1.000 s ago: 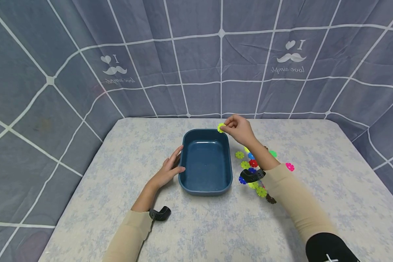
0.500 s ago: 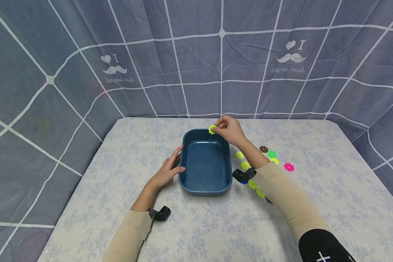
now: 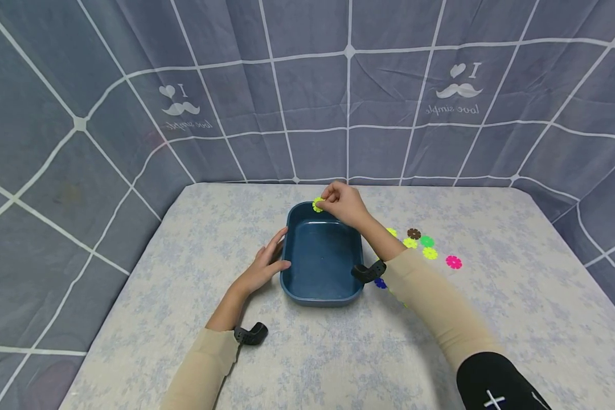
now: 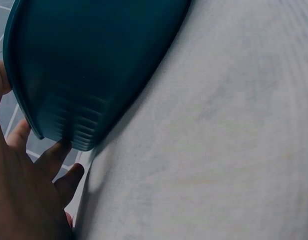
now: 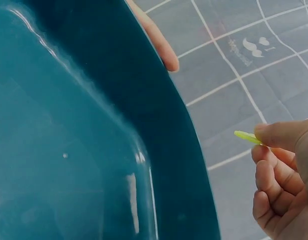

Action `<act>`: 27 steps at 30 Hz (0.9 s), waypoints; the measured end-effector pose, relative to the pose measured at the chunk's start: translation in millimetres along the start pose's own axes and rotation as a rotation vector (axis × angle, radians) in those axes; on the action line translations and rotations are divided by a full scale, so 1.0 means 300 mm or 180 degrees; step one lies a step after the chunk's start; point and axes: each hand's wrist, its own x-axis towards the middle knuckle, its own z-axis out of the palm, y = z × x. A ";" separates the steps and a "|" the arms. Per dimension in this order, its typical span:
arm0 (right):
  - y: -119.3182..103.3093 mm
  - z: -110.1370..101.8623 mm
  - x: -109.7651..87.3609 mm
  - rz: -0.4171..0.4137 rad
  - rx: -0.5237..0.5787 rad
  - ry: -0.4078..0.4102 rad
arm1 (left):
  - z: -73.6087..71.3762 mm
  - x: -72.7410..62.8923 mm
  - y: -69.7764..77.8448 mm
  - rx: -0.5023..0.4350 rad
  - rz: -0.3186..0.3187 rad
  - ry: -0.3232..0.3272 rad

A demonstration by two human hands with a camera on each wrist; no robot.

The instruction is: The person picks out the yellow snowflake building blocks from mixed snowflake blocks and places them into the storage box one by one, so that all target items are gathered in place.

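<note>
A dark blue plastic basin (image 3: 320,262) stands on the table. My left hand (image 3: 260,270) rests along its left side, thumb at the rim; in the left wrist view its spread fingers (image 4: 57,154) touch the ribbed outer wall. Above the basin's far edge, my right hand (image 3: 344,205) pinches a yellow-green flower-shaped plastic disc (image 3: 317,205) between thumb and forefinger. The right wrist view shows this disc (image 5: 245,136) nearly edge-on, the other fingers curled beneath. A wrist camera (image 3: 369,272) overlaps the basin's right rim.
Right of the basin lie several more flower-shaped discs, among them a pink disc (image 3: 454,262), a green disc (image 3: 427,241), a brown disc (image 3: 414,234) and a blue disc (image 3: 380,283). The right sleeve (image 3: 435,302) hides part of them. A grey checked curtain (image 3: 318,97) hangs behind the table.
My right hand has moved left with the yellow-green disc, from the basin's far right corner to above its far edge. My left hand and the basin have stayed in place.
</note>
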 end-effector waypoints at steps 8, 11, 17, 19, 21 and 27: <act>0.012 0.045 0.011 0.0028 -0.0019 -0.0075 | -0.002 -0.001 0.000 0.0027 -0.0024 -0.0029; 0.020 0.064 0.021 0.0107 -0.0014 -0.0084 | -0.004 -0.001 0.001 0.0030 -0.0009 -0.0020; 0.033 0.098 0.029 0.0259 -0.0016 -0.0201 | -0.006 -0.003 0.000 -0.0003 0.0027 -0.0022; 0.035 0.109 0.032 0.0271 -0.0059 -0.0251 | -0.007 -0.002 0.000 0.0004 0.0021 -0.0021; 0.037 0.119 0.037 0.0279 -0.0110 -0.0282 | -0.008 -0.002 0.003 0.0014 0.0009 -0.0028; 0.057 0.151 0.046 0.0381 -0.0245 -0.0298 | -0.008 0.000 0.005 0.0042 0.0015 -0.0048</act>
